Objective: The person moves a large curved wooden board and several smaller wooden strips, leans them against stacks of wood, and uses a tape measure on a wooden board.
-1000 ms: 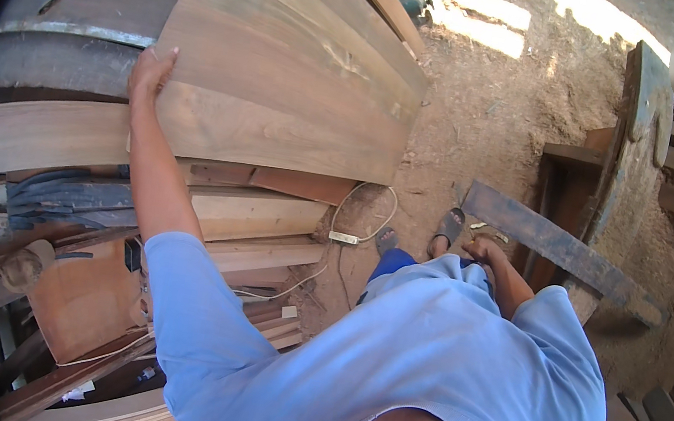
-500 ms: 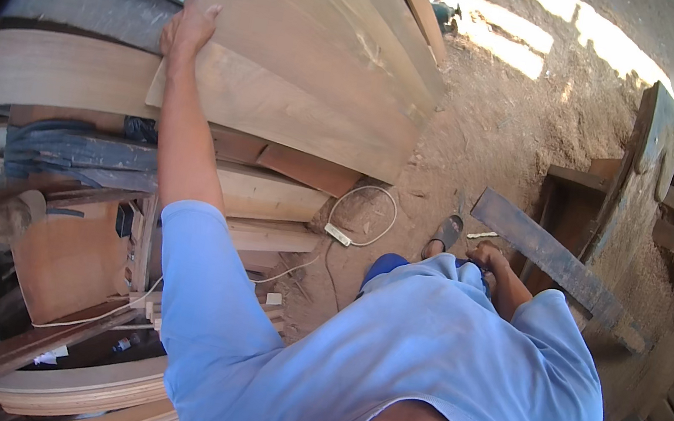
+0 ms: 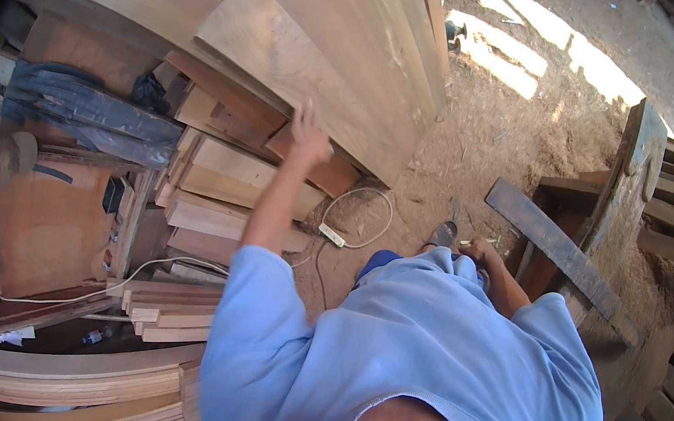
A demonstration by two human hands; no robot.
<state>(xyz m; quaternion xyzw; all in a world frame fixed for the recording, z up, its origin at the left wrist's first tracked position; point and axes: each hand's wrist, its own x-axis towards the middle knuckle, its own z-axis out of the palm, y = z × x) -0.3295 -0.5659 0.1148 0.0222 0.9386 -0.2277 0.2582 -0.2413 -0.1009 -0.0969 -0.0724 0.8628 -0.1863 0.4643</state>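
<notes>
My left hand [image 3: 310,137] reaches forward over the near edge of a large, pale wooden panel [image 3: 291,53], its fingers stretched out and slightly blurred. The fingertips lie at the panel's edge; whether they press on it I cannot tell. Below the wrist are reddish-brown boards [image 3: 333,176] and paler planks [image 3: 249,179]. Close to my body on the right, my right hand [image 3: 482,253] hangs low with curled fingers. A small whitish bit shows beside those fingers, too small to name. The blue shirt partly hides that forearm.
A white power strip [image 3: 331,235] with a looped cable lies on the sawdust-covered floor. At right, a long dark board [image 3: 556,250] juts out beside an upright plank [image 3: 624,181] and stacked timber. Dark folded cloth [image 3: 93,110] and a brown wooden panel [image 3: 48,226] are at left.
My left hand has left the panel's far-left corner and moved right and nearer along its edge. The view has shifted slightly. My right hand stays low by my body.
</notes>
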